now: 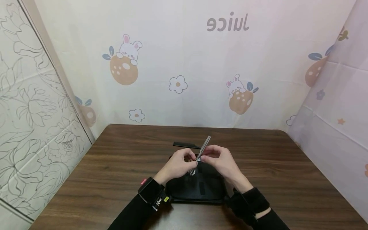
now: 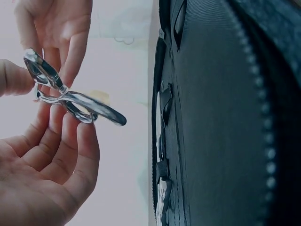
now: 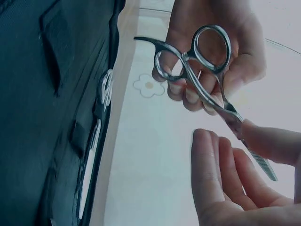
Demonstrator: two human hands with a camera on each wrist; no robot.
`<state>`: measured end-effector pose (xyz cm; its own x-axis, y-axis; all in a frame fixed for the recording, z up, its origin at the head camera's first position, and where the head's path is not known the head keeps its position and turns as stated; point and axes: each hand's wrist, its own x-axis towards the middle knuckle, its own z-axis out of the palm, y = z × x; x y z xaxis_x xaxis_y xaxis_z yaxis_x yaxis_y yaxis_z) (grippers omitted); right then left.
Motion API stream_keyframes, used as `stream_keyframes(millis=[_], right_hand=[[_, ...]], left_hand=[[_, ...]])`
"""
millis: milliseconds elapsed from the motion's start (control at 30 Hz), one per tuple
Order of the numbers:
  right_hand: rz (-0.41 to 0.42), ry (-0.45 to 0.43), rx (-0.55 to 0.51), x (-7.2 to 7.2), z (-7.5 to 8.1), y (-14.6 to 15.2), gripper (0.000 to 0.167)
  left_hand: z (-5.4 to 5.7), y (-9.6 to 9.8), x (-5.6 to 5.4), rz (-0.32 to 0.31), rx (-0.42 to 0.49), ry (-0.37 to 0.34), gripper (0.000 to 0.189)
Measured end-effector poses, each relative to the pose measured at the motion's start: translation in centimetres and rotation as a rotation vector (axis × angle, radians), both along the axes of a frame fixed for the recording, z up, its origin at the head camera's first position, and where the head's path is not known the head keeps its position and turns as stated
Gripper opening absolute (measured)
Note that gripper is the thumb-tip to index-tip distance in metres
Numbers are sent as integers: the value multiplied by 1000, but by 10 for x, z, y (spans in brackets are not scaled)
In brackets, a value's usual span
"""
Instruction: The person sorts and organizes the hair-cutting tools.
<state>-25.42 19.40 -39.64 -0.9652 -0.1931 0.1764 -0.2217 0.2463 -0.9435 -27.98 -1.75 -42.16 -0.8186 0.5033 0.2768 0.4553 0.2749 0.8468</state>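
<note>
Silver thinning scissors (image 1: 204,144) with toothed blades are held between both hands above a black zippered case (image 1: 184,188). My left hand (image 1: 179,164) grips them at the finger rings, its fingers curled beneath the handles in the left wrist view. At the blade side, my right hand (image 1: 219,159) has its thumb on the metal near the pivot, with the fingers opposite. The right wrist view shows the handle rings (image 3: 211,47), the curved finger rest and the blades (image 3: 258,162) lying together.
A black comb (image 1: 185,145) lies on the brown wooden table (image 1: 129,153) behind the case. Inside the case, loops hold shiny metal tools (image 3: 89,165). Printed curtains (image 1: 184,105) stand behind the table.
</note>
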Motion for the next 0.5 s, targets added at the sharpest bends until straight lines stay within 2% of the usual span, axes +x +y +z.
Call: stream_keyframes(millis=[267, 500], right_hand=[[19, -48, -184, 1, -1, -3, 34], [31, -32, -238, 1, -1, -3, 35]], left_hand=[[2, 2, 5, -36, 3, -27, 11], [3, 1, 6, -48, 24, 1, 13]])
